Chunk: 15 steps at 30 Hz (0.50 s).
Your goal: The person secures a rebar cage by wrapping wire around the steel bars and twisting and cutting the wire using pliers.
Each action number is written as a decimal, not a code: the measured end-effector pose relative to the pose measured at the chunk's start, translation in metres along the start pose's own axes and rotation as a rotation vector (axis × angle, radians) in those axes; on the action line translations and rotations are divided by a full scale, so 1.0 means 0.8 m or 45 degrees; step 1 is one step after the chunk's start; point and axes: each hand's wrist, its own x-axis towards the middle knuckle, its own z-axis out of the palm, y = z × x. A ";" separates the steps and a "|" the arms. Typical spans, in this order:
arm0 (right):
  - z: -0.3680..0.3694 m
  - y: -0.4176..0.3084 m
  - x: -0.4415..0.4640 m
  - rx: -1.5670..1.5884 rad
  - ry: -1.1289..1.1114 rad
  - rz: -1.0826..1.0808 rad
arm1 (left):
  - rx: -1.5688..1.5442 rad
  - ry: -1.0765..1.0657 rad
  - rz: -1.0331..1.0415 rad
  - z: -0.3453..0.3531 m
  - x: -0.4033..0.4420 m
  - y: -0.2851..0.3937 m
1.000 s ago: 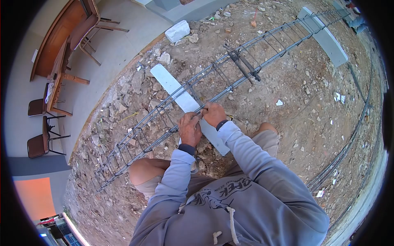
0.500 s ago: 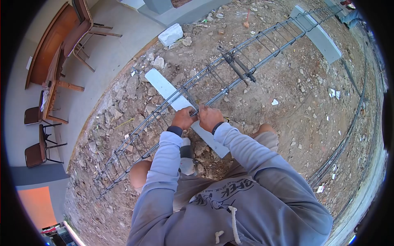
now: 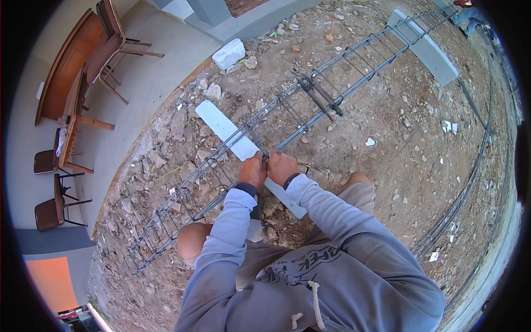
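A long rebar cage [image 3: 369, 73] of steel bars and stirrups runs diagonally from lower left to upper right. My left hand [image 3: 253, 170] is closed at the cage's near bar, its fingers wrapped over the steel. Right beside it, my right hand [image 3: 282, 167] is closed on the same bar, the two hands almost touching. My fingers hide the exact spot they grip, so any small wire there cannot be made out. Under the cage by my hands lies a pale board [image 3: 224, 123]. A dark tool with two long handles, like pincers [image 3: 319, 93], rests across the bars farther up.
Another pale board [image 3: 428, 52] supports the cage at the far end, near a person [image 3: 470, 21]. Rubble and a white block [image 3: 229, 53] lie on the dirt. Chairs [image 3: 48, 202] and a wooden table [image 3: 67, 130] stand at left. Long dark bars [image 3: 451, 221] lie at right.
My left hand has turned, its knuckles now higher and its wrist lower, and has come close against the right. The cage's near end appears slightly shifted right. The pincers stay on the cage.
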 end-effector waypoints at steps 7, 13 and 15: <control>0.003 -0.005 -0.008 0.174 0.081 0.161 | -0.975 -0.159 -0.211 0.025 0.024 -0.040; 0.010 0.003 -0.010 0.417 0.023 0.295 | -1.499 -0.299 -0.613 -0.005 0.037 -0.039; 0.019 0.010 -0.011 0.457 0.019 0.303 | -1.600 -0.315 -0.617 0.006 0.043 -0.054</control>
